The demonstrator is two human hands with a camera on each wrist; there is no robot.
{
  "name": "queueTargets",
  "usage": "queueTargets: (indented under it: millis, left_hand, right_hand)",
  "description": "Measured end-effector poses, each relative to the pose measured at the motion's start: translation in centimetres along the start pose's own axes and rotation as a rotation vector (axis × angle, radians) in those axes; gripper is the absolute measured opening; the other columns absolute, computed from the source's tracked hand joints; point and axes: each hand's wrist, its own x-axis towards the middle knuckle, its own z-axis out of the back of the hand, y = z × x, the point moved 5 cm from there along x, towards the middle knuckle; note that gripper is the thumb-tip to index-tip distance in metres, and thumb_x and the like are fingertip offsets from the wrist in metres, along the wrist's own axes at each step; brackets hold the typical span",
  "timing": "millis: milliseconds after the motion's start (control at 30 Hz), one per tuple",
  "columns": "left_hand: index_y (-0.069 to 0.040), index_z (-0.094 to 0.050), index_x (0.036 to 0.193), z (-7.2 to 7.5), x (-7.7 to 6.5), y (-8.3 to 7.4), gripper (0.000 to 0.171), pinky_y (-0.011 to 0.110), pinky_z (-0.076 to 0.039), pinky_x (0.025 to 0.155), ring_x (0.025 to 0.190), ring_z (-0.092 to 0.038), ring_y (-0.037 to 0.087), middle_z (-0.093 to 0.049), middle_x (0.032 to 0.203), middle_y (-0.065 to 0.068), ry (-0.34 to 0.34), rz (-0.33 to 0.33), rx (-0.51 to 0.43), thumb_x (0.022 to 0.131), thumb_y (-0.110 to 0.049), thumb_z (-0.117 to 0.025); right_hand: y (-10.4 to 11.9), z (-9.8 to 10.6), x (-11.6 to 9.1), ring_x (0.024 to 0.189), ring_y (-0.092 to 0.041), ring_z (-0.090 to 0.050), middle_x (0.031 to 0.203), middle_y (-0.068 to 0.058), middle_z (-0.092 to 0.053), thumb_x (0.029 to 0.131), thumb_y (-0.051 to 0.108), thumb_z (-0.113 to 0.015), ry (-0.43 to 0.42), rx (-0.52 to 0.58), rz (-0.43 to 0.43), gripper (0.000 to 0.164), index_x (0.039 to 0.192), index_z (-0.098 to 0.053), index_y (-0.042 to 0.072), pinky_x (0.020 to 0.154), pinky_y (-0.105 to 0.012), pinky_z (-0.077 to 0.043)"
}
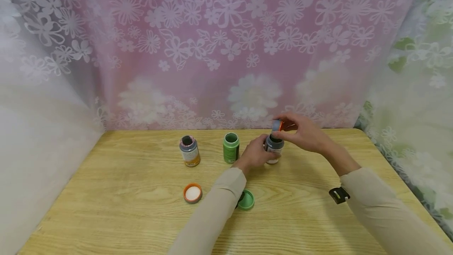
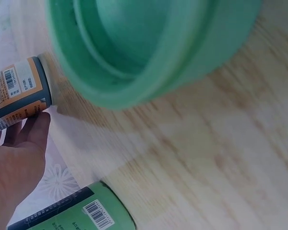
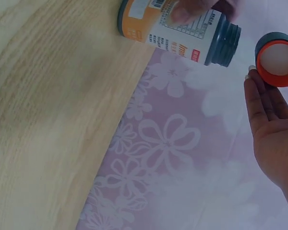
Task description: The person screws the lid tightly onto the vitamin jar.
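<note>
My left hand [image 1: 255,152] grips a dark grey supplement bottle [image 1: 274,144] with a white and orange label, standing upright on the table. The bottle's threaded neck [image 3: 225,45] is bare in the right wrist view. Beside and above its mouth, my right hand [image 1: 306,133] pinches the screw cap [image 1: 276,126] between thumb and fingers. The cap is apart from the neck, and its orange ring and white liner [image 3: 278,60] face the right wrist camera. A green bottle [image 1: 231,152] with an open mouth stands just left of my left hand.
Farther left stands another uncapped grey bottle [image 1: 191,155] with an orange and white label. An orange-ringed cap [image 1: 192,193] lies inside up in front of it. A green cap [image 1: 246,200] lies by my left forearm. Behind the wooden table [image 1: 141,176] hangs a floral curtain [image 1: 212,50].
</note>
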Motion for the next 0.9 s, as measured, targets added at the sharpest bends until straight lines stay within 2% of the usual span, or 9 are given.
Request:
queueTargets:
  millis: [200,367,500,633,700,900]
  left_hand:
    - [-0.022,-0.042,0.127,-0.1,0.2,-0.3,0.061,0.031,-0.043,0.082,0.097,-0.052,0.009,-0.053,0.11,-0.008,0.01,-0.002,-0.018,0.075,-0.04,-0.069]
    - [-0.022,-0.042,0.127,-0.2,0.2,-0.1,0.062,0.03,-0.043,0.082,0.097,-0.052,0.009,-0.053,0.11,-0.009,0.005,0.003,-0.018,0.074,-0.04,-0.069]
    - [-0.022,-0.044,0.126,-0.2,0.2,0.1,0.061,0.03,-0.043,0.081,0.096,-0.052,0.009,-0.054,0.109,-0.009,-0.001,0.011,-0.019,0.074,-0.04,-0.07]
    - [-0.022,-0.044,0.125,-0.2,0.1,0.1,0.061,0.03,-0.043,0.08,0.095,-0.052,0.009,-0.054,0.108,-0.008,-0.005,0.013,-0.023,0.073,-0.041,-0.07]
    - [-0.022,-0.044,0.125,-0.1,0.0,0.1,0.061,0.03,-0.043,0.08,0.095,-0.053,0.009,-0.054,0.108,-0.008,-0.007,0.015,-0.028,0.073,-0.041,-0.07]
    - [-0.022,-0.043,0.126,0.1,-0.2,0.1,0.061,0.03,-0.043,0.079,0.096,-0.052,0.009,-0.053,0.109,-0.008,-0.003,0.017,-0.042,0.074,-0.04,-0.069]
  right_hand:
    - [-1.1,0.0,-0.5,0.098,-0.017,-0.054,0.105,0.001,-0.052,0.079,0.04,-0.064,-0.09,0.109,-0.088,0.045,0.115,-0.048,0.019,0.079,-0.039,-0.045]
    - [-1.6,-0.3,-0.7,0.093,-0.015,-0.056,0.103,0.0,-0.052,0.079,0.036,-0.066,-0.154,0.121,-0.064,0.039,0.108,-0.051,0.015,0.076,-0.036,-0.047]
    - [-0.6,-0.4,-1.1,0.091,-0.021,-0.056,0.102,-0.007,-0.054,0.081,0.026,-0.066,-0.211,0.162,-0.034,0.037,0.11,-0.052,0.007,0.078,-0.039,-0.046]
    - [0.4,-0.7,-1.7,0.098,-0.028,-0.055,0.11,-0.013,-0.053,0.084,0.019,-0.063,-0.221,0.229,-0.052,0.04,0.119,-0.051,0.005,0.08,-0.038,-0.046]
    - [0.4,-1.0,-1.9,0.101,-0.028,-0.054,0.113,-0.012,-0.053,0.084,0.019,-0.063,-0.216,0.235,-0.074,0.04,0.121,-0.051,0.006,0.08,-0.033,-0.046]
    - [-0.4,-1.6,-2.2,0.102,-0.029,-0.053,0.113,-0.014,-0.053,0.083,0.016,-0.064,-0.23,0.288,-0.079,0.036,0.113,-0.054,-0.001,0.081,-0.024,-0.045]
